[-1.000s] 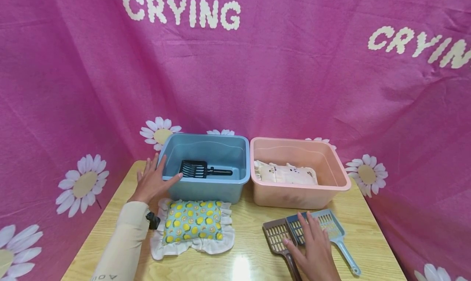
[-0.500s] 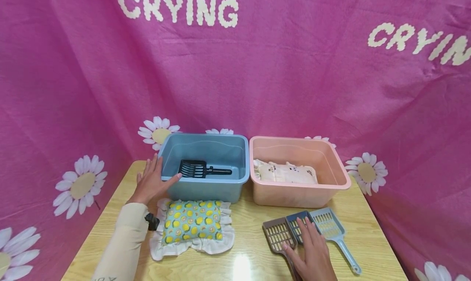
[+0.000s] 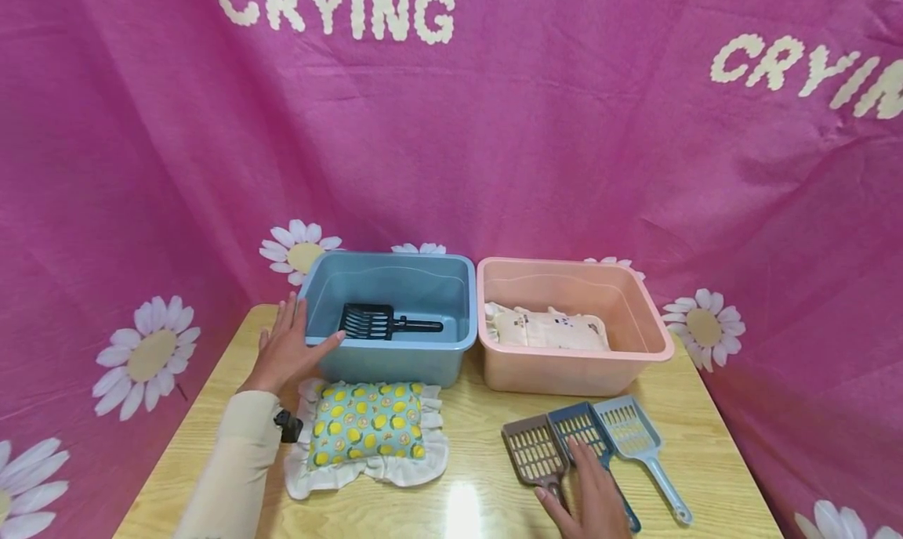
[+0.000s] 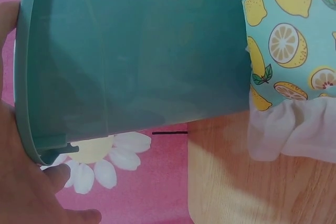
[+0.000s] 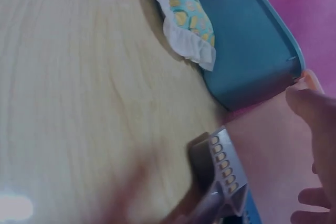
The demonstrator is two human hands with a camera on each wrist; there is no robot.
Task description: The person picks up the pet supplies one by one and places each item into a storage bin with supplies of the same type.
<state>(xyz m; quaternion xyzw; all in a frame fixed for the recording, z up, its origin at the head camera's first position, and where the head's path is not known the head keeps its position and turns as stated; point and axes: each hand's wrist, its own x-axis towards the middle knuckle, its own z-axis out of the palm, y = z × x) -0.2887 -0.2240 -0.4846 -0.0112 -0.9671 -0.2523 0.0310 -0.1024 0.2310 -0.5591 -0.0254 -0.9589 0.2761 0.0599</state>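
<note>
My left hand (image 3: 285, 351) rests at the front left corner of the blue bin (image 3: 402, 363), fingers spread along its side and thumb on the front rim. Inside that bin lies a black slotted litter scoop (image 3: 370, 322). My right hand (image 3: 592, 496) hovers with fingers extended over the handles of a brown litter scoop (image 3: 534, 449) and a navy litter scoop (image 3: 582, 428). To their right lies a light blue litter scoop (image 3: 630, 429). In the right wrist view, my thumb (image 5: 310, 106) and fingers are apart, with nothing between them.
A pink bin (image 3: 564, 374) stands right of the blue one, with a cream frilled cushion (image 3: 550, 331) inside. Before the blue bin lies a lemon-print cushion (image 3: 367, 425) with white frills. A pink daisy-printed cloth (image 3: 494, 132) hangs behind the wooden table (image 3: 480, 445).
My right hand has drawn back toward the near edge and a little left, uncovering more of the navy scoop and its handle. My left hand stays at the blue bin.
</note>
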